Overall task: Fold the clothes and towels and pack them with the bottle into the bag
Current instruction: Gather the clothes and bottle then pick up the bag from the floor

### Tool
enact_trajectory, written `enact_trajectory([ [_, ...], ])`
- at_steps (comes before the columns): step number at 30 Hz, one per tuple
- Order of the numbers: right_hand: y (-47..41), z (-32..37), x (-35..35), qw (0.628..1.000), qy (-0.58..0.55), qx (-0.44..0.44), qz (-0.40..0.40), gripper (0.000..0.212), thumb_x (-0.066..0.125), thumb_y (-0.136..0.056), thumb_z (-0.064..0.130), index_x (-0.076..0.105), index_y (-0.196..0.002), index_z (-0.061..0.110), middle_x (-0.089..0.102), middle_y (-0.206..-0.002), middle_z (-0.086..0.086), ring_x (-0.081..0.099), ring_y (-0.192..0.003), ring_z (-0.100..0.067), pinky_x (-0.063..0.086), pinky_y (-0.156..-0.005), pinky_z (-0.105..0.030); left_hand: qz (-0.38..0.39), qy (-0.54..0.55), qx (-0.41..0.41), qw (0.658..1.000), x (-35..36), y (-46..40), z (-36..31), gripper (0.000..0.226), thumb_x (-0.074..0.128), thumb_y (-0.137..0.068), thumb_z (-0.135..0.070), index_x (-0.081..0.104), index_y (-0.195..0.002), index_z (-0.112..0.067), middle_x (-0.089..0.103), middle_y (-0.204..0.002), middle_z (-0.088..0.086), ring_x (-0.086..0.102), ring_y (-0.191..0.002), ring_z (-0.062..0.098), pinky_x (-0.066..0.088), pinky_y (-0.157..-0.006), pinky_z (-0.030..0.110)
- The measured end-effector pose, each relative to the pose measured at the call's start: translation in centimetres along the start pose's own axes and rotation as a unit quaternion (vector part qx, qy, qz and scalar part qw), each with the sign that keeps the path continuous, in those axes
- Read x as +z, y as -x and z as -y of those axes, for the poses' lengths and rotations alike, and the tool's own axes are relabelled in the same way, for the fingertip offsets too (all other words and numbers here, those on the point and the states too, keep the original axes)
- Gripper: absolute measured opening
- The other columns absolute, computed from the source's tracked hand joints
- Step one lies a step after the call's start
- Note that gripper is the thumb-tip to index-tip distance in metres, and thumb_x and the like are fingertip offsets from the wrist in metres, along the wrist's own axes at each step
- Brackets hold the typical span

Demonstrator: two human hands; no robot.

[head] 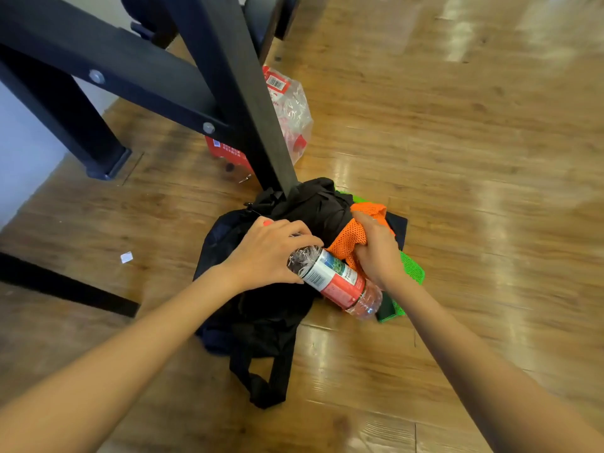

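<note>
Two bare forearms reach in from the near edge toward a black bag (261,308) lying slumped on the wooden floor (457,158), its straps trailing toward the viewer. Across the bag's right edge lies a clear plastic bottle (336,282), tilted on its side, with a red, white and green label and a ribbed base pointing toward the near right; its cap end is hidden under the left hand (268,253), whose fingers curl over the bottle's neck and hold it. Just right of the bottle, the right hand (376,246) clenches a bunch of orange mesh fabric (353,233), which touches the bag's right side. Under and beyond that hand, a green mesh cloth (413,269) spreads on the floor right of the bag, and a dark folded piece (397,227) lies beside it; what kind of garment each is cannot be told. Whether the bag's mouth is open, and what is inside it, cannot be made out among the black folds. Beyond the bag, a black table leg (248,109) comes down to touch its far edge, bolted to slanting black beams. Behind that leg sits a clear plastic pack with red printing (291,106), partly hidden. Left of the bag, a small white scrap (126,257) lies on the floor.
</note>
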State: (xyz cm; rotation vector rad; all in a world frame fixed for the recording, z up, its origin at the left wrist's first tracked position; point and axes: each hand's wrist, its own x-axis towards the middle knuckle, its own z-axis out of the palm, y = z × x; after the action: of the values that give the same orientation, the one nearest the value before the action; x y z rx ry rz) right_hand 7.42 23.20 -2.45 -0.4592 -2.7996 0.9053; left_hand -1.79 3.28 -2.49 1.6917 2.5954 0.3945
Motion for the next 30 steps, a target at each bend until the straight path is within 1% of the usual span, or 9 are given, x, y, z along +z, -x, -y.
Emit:
enact_trajectory([
  [5, -0.4, 4.2, -5.7, 0.997, -0.072, 0.028, 0.027, 0.054, 0.047, -0.079, -0.010, 0.052, -0.130, 0.006, 0.062, -0.117, -0.019, 0.055, -0.108, -0.036, 0.042, -0.083, -0.038, 0.010, 0.039, -0.023, 0.999, -7.4, 0.0, -2.1, 0.060, 0.055, -0.070, -0.061, 0.048, -0.124, -0.038, 0.053, -0.117, -0.013, 0.053, -0.103, 0.008, 0.040, -0.084, 0.040],
  [7, -0.6, 6.2, -8.9, 0.994, -0.098, 0.029, 0.044, 0.045, 0.047, -0.076, -0.011, 0.059, -0.116, 0.004, 0.067, -0.100, -0.017, 0.061, -0.093, -0.034, 0.042, -0.069, -0.034, 0.008, 0.058, -0.030, 0.998, -11.3, -0.2, -3.1, 0.060, 0.051, -0.069, -0.063, 0.049, -0.124, -0.039, 0.052, -0.117, -0.015, 0.051, -0.104, 0.005, 0.036, -0.085, 0.036],
  [9, -0.7, 8.9, -12.8, 0.990, -0.124, 0.032, 0.052, 0.031, 0.048, -0.074, -0.012, 0.061, -0.095, 0.007, 0.067, -0.080, -0.007, 0.061, -0.074, -0.022, 0.041, -0.061, -0.032, 0.009, 0.070, -0.032, 0.997, -15.7, -0.5, -4.2, 0.060, 0.054, -0.069, -0.063, 0.050, -0.124, -0.039, 0.051, -0.118, -0.016, 0.049, -0.106, 0.003, 0.032, -0.085, 0.033],
  [11, -0.7, 12.0, -17.1, 0.988, -0.140, 0.023, 0.055, 0.033, 0.051, -0.076, -0.013, 0.056, -0.085, 0.018, 0.061, -0.070, 0.010, 0.054, -0.064, -0.003, 0.037, -0.056, -0.019, 0.001, 0.081, -0.034, 0.996, -20.4, -0.7, -5.4, 0.060, 0.062, -0.069, -0.060, 0.050, -0.124, -0.040, 0.051, -0.118, -0.017, 0.048, -0.108, 0.002, 0.033, -0.085, 0.033],
  [13, -0.6, 15.1, -21.5, 0.988, -0.143, 0.013, 0.059, 0.034, 0.056, -0.076, -0.010, 0.057, -0.084, 0.023, 0.060, -0.072, 0.016, 0.053, -0.063, 0.000, 0.035, -0.056, -0.013, -0.007, 0.093, -0.043, 0.995, -25.2, -0.9, -6.7, 0.062, 0.070, -0.069, -0.056, 0.050, -0.125, -0.040, 0.050, -0.119, -0.017, 0.048, -0.110, 0.002, 0.033, -0.085, 0.033],
  [19, -0.6, 25.0, -35.2, 0.978, -0.184, -0.001, 0.101, 0.016, 0.073, -0.076, 0.005, 0.063, -0.078, 0.018, 0.064, -0.070, 0.005, 0.051, -0.060, 0.005, 0.040, -0.056, -0.021, -0.032, 0.101, -0.066, 0.992, -41.3, -0.9, -10.9, 0.062, 0.070, -0.069, -0.056, 0.051, -0.126, -0.039, 0.051, -0.119, -0.017, 0.049, -0.108, 0.003, 0.036, -0.082, 0.034],
  [23, -0.5, 33.4, -43.9, 0.972, -0.201, -0.025, 0.122, 0.026, 0.074, -0.076, 0.007, 0.059, -0.067, 0.026, 0.061, -0.054, 0.014, 0.053, -0.052, 0.006, 0.038, -0.052, -0.015, -0.046, 0.092, -0.080, 0.991, -52.5, 0.2, -13.5, 0.063, 0.069, -0.070, -0.059, 0.045, -0.126, -0.042, 0.050, -0.120, -0.018, 0.047, -0.110, 0.001, 0.037, -0.084, 0.035],
  [27, -0.9, 42.5, -51.0, 0.965, -0.204, -0.053, 0.154, 0.032, 0.071, -0.075, 0.000, 0.057, -0.067, 0.027, 0.061, -0.053, 0.023, 0.055, -0.051, 0.009, 0.038, -0.051, -0.010, -0.076, 0.107, -0.117, 0.984, -63.5, 2.7, -15.8, 0.062, 0.070, -0.070, -0.059, 0.047, -0.125, -0.042, 0.049, -0.121, -0.019, 0.045, -0.113, 0.000, 0.037, -0.087, 0.038],
  [30, -1.4, 49.4, -54.9, 0.963, -0.185, -0.092, 0.174, 0.032, 0.073, -0.073, 0.002, 0.058, -0.068, 0.029, 0.063, -0.056, 0.019, 0.058, -0.056, 0.006, 0.043, -0.057, -0.018, -0.104, 0.101, -0.154, 0.977, -71.4, 5.3, -17.1, 0.060, 0.068, -0.069, -0.063, 0.047, -0.122, -0.043, 0.050, -0.118, -0.019, 0.048, -0.107, -0.002, 0.044, -0.085, 0.037],
])
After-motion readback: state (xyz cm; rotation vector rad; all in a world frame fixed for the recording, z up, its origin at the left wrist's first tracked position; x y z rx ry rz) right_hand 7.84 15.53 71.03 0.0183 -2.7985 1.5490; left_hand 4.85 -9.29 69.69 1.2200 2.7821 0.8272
